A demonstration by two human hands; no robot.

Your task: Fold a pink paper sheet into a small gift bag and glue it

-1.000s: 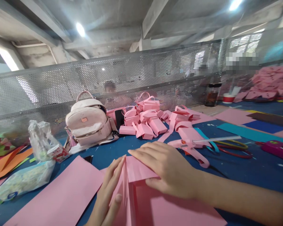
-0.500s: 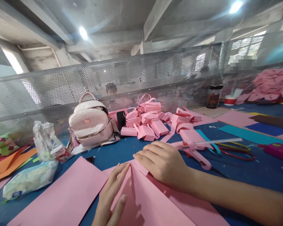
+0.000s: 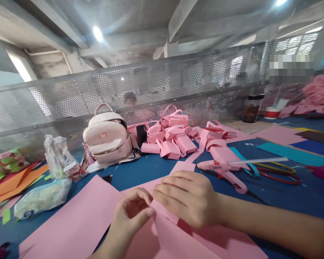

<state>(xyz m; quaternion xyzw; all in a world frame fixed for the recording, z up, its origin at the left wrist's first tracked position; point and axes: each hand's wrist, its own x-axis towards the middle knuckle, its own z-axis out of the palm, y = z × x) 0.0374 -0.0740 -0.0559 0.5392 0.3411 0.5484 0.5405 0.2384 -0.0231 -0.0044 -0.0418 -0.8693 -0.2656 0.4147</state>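
Note:
A folded sheet of pink paper (image 3: 175, 233) lies on the table in front of me, over more pink paper. My left hand (image 3: 136, 212) pinches its upper edge near the fold between thumb and forefinger. Close beside those fingertips, my right hand (image 3: 187, 196) lies palm down across the folded strip, its fingers side by side; its thumb is hidden. At the left is another flat pink sheet (image 3: 72, 219). Just beyond my right hand lies a pink glue gun (image 3: 224, 171) with a clear glue stick in its back.
A pale backpack (image 3: 106, 138) and a pile of pink paper bags (image 3: 175, 138) stand against the perforated metal screen (image 3: 162, 79). Left are plastic bags (image 3: 43, 198) and orange paper (image 3: 21, 183). Right lie coloured sheets (image 3: 294, 153), a dark-lidded jar (image 3: 252, 109) and a cup (image 3: 272, 113).
My left hand has gone from spread fingers beside the fold to a pinch on the paper's edge. My right hand has shifted slightly down. The view has turned a little left.

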